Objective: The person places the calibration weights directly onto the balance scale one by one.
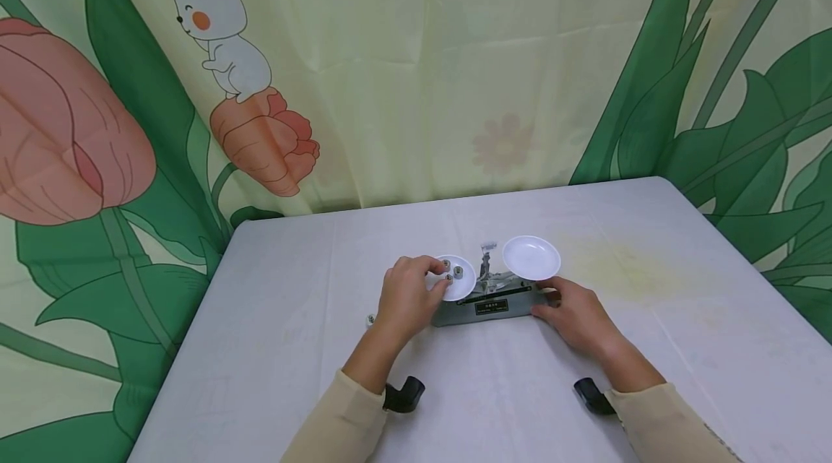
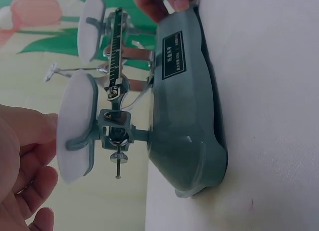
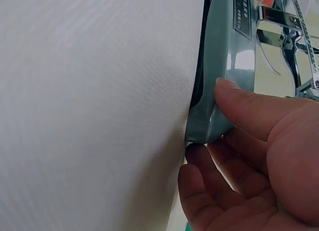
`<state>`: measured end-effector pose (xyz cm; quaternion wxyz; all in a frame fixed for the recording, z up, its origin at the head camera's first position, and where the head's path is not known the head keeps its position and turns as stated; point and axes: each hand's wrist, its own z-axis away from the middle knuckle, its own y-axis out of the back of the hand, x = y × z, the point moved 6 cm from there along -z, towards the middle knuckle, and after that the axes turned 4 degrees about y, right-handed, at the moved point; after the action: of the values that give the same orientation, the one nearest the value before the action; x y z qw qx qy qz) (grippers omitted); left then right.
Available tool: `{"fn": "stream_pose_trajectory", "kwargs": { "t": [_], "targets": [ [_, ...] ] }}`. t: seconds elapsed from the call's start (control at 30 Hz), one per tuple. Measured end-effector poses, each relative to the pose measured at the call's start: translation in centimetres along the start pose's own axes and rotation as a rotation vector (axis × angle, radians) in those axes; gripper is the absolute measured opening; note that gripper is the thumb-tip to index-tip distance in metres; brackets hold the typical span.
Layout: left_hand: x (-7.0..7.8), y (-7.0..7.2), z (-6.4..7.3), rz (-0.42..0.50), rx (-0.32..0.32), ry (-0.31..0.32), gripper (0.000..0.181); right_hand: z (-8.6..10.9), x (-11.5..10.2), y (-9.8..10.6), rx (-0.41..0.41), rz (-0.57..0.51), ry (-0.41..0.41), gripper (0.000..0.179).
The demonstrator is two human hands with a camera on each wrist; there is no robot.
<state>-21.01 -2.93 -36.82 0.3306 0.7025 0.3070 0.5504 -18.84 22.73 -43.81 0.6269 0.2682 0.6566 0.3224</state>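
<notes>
A grey-green two-pan balance scale (image 1: pixel 492 308) stands on the table with a black label on its front. My left hand (image 1: pixel 408 295) is at its left white pan (image 1: pixel 464 290), thumb and index finger apart over the rim. Small metal nuts (image 1: pixel 458 272) lie on that pan, two of them close by the fingertips. The left wrist view hides those fingertips behind the pan (image 2: pixel 75 126). At the base's right end, my right hand (image 1: pixel 578 315) grips the scale, thumb (image 3: pixel 234 94) on the front face and fingers round the end. The right pan (image 1: pixel 531 258) holds nothing.
Another small nut (image 1: pixel 370 319) lies on the white-covered table (image 1: pixel 273 347), left of the scale and partly behind my left hand. A curtain (image 1: pixel 416 87) printed with a rabbit, a carrot and tulips hangs behind the table's far edge.
</notes>
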Motion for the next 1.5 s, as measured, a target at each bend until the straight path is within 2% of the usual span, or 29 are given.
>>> {"fn": "stream_pose_trajectory", "kwargs": {
  "t": [0.33, 0.53, 0.8, 0.97, 1.1, 1.3, 1.5],
  "targets": [
    [-2.3, 1.5, 0.5, 0.127, 0.008, 0.02, 0.018, -0.1, 0.1, 0.0, -0.004, -0.001, -0.01, 0.054],
    [-4.1, 2.1, 0.8, 0.145, 0.021, 0.023, 0.018, 0.0, 0.2, -0.2, -0.004, -0.003, -0.006, 0.053],
    [-8.2, 3.3, 2.4, 0.128, 0.018, 0.087, 0.027, 0.2, 0.3, -0.5, 0.003, -0.014, 0.006, 0.052],
    [-10.8, 3.0, 3.3, 0.133, -0.019, 0.139, 0.033, 0.1, 0.3, -0.3, 0.014, -0.013, 0.011, 0.052],
    [-12.0, 2.3, 3.8, 0.126, -0.079, 0.186, 0.039, 0.1, 0.3, -0.3, 0.016, -0.011, 0.014, 0.052],
    [-12.9, 1.6, 4.3, 0.098, -0.139, 0.224, 0.048, 0.0, 0.3, -0.4, 0.014, -0.011, 0.015, 0.053],
    [-13.2, 1.4, 4.6, 0.113, -0.124, 0.19, 0.041, 0.1, 0.2, -0.2, 0.017, -0.017, 0.012, 0.053]
  ]
}}
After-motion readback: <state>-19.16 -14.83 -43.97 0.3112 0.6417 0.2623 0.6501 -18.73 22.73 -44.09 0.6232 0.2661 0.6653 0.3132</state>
